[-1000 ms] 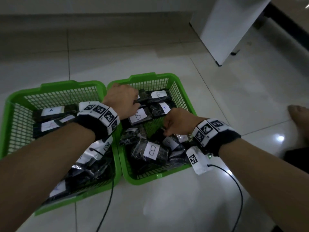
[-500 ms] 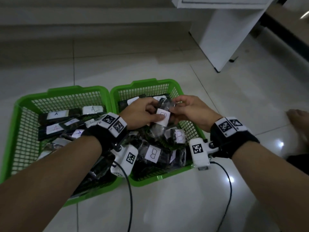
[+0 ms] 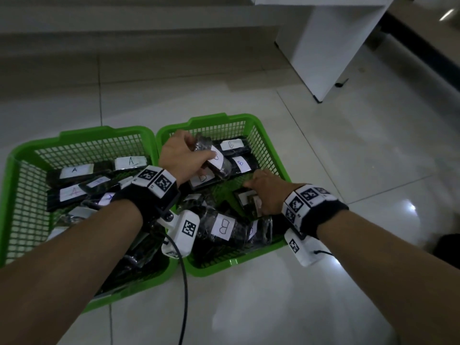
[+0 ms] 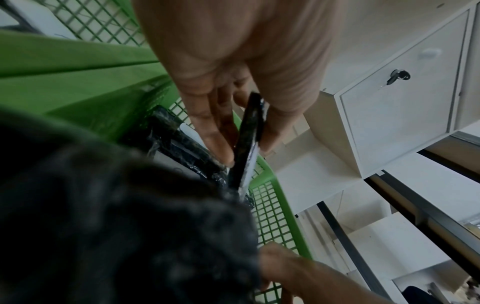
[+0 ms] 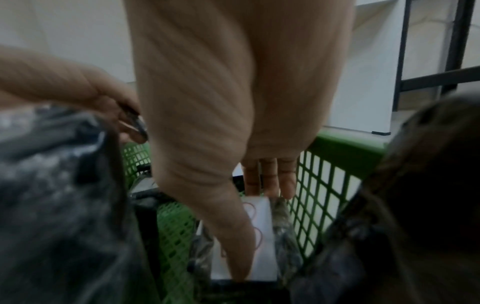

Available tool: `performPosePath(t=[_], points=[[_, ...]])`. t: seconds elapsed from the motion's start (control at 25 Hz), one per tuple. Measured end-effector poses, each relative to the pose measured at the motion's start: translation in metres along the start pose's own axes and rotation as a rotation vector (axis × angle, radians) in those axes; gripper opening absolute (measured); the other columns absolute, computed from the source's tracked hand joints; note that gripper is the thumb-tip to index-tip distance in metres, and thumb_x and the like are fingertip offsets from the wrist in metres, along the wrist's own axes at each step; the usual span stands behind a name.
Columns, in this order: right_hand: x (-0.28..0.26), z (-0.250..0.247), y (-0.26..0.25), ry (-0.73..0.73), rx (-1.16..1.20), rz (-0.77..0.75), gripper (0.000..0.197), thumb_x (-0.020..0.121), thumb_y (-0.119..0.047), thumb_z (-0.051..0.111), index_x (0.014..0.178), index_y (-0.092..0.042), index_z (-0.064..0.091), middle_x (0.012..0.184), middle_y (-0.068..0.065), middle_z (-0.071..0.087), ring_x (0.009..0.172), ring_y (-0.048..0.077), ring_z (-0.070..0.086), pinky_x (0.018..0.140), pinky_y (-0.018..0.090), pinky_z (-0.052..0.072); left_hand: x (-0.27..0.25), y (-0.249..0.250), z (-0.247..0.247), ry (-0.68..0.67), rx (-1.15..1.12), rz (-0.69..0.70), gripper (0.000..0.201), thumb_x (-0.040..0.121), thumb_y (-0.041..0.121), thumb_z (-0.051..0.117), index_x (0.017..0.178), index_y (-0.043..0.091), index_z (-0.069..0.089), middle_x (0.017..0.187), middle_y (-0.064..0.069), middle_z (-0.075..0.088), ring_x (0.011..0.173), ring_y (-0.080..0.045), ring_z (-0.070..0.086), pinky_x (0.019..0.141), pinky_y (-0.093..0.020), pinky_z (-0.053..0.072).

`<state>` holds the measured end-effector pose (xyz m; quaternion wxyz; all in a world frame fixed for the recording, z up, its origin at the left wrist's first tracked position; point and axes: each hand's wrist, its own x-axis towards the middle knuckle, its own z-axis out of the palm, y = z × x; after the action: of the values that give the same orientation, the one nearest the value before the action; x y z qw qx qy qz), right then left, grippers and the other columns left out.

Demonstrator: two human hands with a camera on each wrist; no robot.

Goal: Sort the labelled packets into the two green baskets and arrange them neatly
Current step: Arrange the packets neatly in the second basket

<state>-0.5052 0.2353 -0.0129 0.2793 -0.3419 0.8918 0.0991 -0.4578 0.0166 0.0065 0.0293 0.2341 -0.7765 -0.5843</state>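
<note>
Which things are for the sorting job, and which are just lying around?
For the job: left basket, right basket, A packets, B packets, gripped packet, left hand, right hand.
Just lying about: white cabinet, black cable.

Left hand (image 3: pixel 178 155) grips packet (image 3: pixel 222 168) (labelled B) — over basket (image 3: pixel 206 119).

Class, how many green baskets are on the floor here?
2. The left basket holds A-labelled packets; the right basket, right beside it, holds B-labelled packets. None appears hidden.
</note>
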Motion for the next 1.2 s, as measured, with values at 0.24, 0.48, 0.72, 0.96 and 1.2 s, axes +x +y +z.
performPosePath(t=[0.24,0.48,0.72,0.96,1.2], points=[[-0.013,-0.011,0.01,0.075,0.271,-0.027,0.061,0.065,-0.018,0.09,0.111,-0.019,0.051,0.107,0.002,0.059,0.098,0.022,0.06,0.076,0.03,0.049,0.007,0.005,0.003,-0.079,0.202,0.091,0.021,0.07,0.021,0.077,0.089,0.024,0.069,0.097,0.004,0.069,0.084,-0.017,0.071,0.07,-0.036,0.062],[-0.041,-0.038,0.037,0.116,0.598,0.052,0.042,0.065,-0.026,0.095,0.094,-0.025,0.064,0.095,-0.003,0.072,0.083,0.016,0.071,0.074,0.036,0.061,-0.002,0.012,0.026,-0.353,0.366,-0.08,0.009,0.075,0.015,0.084,0.073,0.016,0.076,0.077,-0.001,0.077,0.065,-0.016,0.075,0.063,-0.027,0.061],[-0.042,-0.026,0.04,0.231,0.719,0.114,0.039,0.069,-0.026,0.094,0.095,-0.02,0.066,0.092,-0.001,0.073,0.08,0.016,0.071,0.073,0.036,0.061,-0.005,0.004,0.05,-0.386,0.881,0.219,0.02,0.085,0.027,0.072,0.096,0.01,0.07,0.103,-0.007,0.069,0.095,-0.027,0.065,0.083,-0.037,0.056],[-0.04,-0.019,0.035,0.292,0.67,0.164,0.039,0.071,-0.033,0.091,0.098,-0.017,0.068,0.095,0.001,0.071,0.083,0.017,0.067,0.072,0.031,0.055,-0.001,-0.001,0.052,-0.432,0.941,0.19,0.013,0.08,0.019,0.076,0.085,0.007,0.075,0.088,-0.01,0.073,0.083,-0.029,0.07,0.075,-0.042,0.061],[-0.035,-0.019,0.043,0.282,0.757,0.147,0.043,0.068,-0.036,0.092,0.096,-0.013,0.07,0.094,0.005,0.073,0.081,0.023,0.072,0.074,0.044,0.062,-0.012,-0.002,0.046,-0.539,0.926,0.162,0.028,0.084,0.005,0.064,0.109,0.008,0.077,0.113,-0.01,0.073,0.103,-0.027,0.068,0.087,-0.039,0.058]])
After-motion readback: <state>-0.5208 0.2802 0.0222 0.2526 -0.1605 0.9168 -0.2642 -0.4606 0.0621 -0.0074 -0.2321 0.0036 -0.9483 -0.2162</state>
